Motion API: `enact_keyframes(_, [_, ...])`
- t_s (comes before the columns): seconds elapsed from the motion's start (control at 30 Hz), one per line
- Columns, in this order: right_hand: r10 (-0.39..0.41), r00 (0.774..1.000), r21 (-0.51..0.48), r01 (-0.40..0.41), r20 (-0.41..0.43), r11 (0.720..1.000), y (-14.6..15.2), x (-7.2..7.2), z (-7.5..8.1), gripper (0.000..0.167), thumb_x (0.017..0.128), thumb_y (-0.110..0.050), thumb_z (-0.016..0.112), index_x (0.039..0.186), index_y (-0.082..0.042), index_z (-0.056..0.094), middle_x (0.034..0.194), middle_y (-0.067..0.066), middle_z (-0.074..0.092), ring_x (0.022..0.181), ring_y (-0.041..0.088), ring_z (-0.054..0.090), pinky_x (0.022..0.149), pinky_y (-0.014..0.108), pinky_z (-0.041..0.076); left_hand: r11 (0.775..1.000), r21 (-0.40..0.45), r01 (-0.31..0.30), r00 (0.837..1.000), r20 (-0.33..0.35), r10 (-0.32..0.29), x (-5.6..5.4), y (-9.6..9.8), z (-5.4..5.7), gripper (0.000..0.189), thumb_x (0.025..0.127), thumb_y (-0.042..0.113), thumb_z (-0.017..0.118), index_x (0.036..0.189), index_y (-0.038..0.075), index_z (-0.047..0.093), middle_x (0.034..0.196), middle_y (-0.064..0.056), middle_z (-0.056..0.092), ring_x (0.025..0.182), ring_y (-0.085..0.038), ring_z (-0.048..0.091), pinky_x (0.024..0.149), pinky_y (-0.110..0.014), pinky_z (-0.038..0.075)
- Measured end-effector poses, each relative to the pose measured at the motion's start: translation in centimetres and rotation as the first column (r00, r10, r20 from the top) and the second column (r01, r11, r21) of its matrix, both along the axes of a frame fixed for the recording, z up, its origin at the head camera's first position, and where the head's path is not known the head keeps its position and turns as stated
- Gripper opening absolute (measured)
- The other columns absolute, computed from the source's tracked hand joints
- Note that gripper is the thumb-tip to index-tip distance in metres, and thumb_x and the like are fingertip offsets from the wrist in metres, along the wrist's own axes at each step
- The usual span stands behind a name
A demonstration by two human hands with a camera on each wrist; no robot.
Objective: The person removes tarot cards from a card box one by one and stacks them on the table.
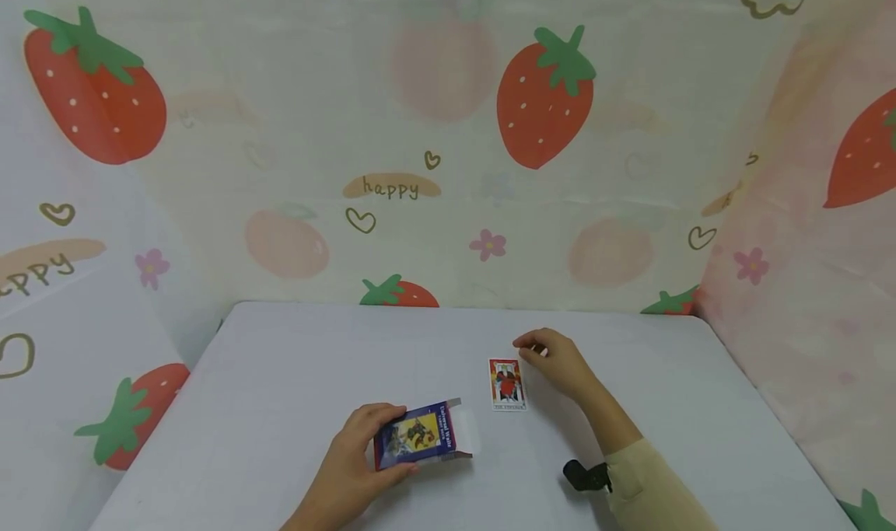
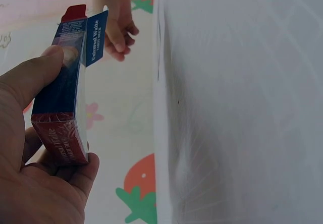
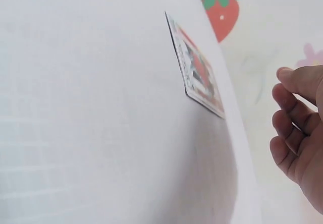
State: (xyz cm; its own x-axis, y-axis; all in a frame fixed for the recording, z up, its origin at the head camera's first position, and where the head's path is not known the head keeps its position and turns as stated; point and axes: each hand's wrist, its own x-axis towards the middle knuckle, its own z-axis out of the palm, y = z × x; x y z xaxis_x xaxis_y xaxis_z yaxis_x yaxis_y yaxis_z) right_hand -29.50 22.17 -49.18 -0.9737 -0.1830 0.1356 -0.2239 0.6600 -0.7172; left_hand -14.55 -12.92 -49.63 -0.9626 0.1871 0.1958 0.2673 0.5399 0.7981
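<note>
My left hand grips a blue and red tarot card box above the front middle of the table, thumb on one side and fingers on the other. The box's flap end is open and points right; its lettering reads "Universal Waite". In the left wrist view the raised blue flap shows clearly. On the table to the right of the box lies a tarot card, face up, with a red figure on it. Just beyond its right upper edge is my right hand, fingers loosely bent. Nothing shows between those fingers in the right wrist view.
A white cloth covers the table. Strawberry-print sheeting stands behind it and along both sides. A black wrist device sits at the cuff of the beige right sleeve.
</note>
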Motion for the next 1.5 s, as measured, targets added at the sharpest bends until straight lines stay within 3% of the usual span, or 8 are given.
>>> enact_keyframes(0.2, [-0.008, 0.999, -0.006, 0.008, -0.042, 1.000, -0.1, 1.9, 0.7, 0.018, 0.099, -0.017, 0.069, 0.115, -0.011, 0.074, 0.102, -0.001, 0.067, 0.092, 0.018, 0.058, 0.069, 0.028, 0.051, 1.000, 0.004, 0.000, 1.000, -0.010, 0.000, 0.0, 0.1, 0.1, 0.071, 0.073, 0.034, 0.094, 0.135, 0.038, 0.059, 0.135, 0.017, 0.053, 0.126, -0.008, 0.051, 0.110, -0.046, 0.046])
enact_keyframes(0.53, [-0.042, 0.999, -0.043, 0.041, -0.022, 0.998, -0.6, 5.0, 1.1, 0.016, 0.097, -0.019, 0.072, 0.112, -0.014, 0.075, 0.097, -0.003, 0.066, 0.087, 0.020, 0.057, 0.068, 0.026, 0.051, 1.000, -0.004, -0.004, 0.999, -0.033, 0.004, -0.2, 0.0, -0.1, 0.071, 0.072, 0.033, 0.095, 0.134, 0.039, 0.059, 0.135, 0.018, 0.053, 0.126, -0.007, 0.051, 0.110, -0.046, 0.047])
enact_keyframes(0.97, [0.008, 0.999, -0.096, -0.013, -0.052, 0.995, -2.0, 8.4, 1.5, 0.011, 0.097, -0.021, 0.073, 0.108, -0.022, 0.076, 0.101, -0.007, 0.072, 0.091, 0.012, 0.060, 0.081, 0.027, 0.051, 1.000, -0.003, -0.008, 0.999, -0.035, 0.008, -0.1, 0.1, -0.2, 0.070, 0.072, 0.034, 0.094, 0.134, 0.036, 0.060, 0.134, 0.017, 0.054, 0.124, -0.007, 0.051, 0.110, -0.047, 0.047])
enact_keyframes(1.2, [0.033, 0.993, -0.096, -0.044, -0.116, 0.994, -3.1, 10.0, 2.0, 0.011, 0.095, -0.019, 0.074, 0.105, -0.023, 0.076, 0.094, -0.018, 0.069, 0.089, 0.008, 0.060, 0.080, 0.028, 0.052, 1.000, -0.001, -0.011, 0.999, -0.037, 0.011, 0.0, 0.1, -0.1, 0.070, 0.072, 0.035, 0.094, 0.133, 0.037, 0.060, 0.133, 0.016, 0.055, 0.123, -0.008, 0.052, 0.108, -0.048, 0.048])
enact_keyframes(1.5, [0.084, 0.986, -0.065, -0.094, -0.145, 0.993, -4.2, 11.7, 2.0, 0.011, 0.094, -0.020, 0.076, 0.104, -0.025, 0.075, 0.093, -0.019, 0.068, 0.088, 0.004, 0.060, 0.079, 0.029, 0.054, 1.000, 0.000, -0.007, 0.999, -0.033, 0.007, 0.0, 0.1, -0.2, 0.070, 0.072, 0.032, 0.095, 0.133, 0.038, 0.060, 0.134, 0.016, 0.054, 0.123, -0.008, 0.052, 0.109, -0.046, 0.047])
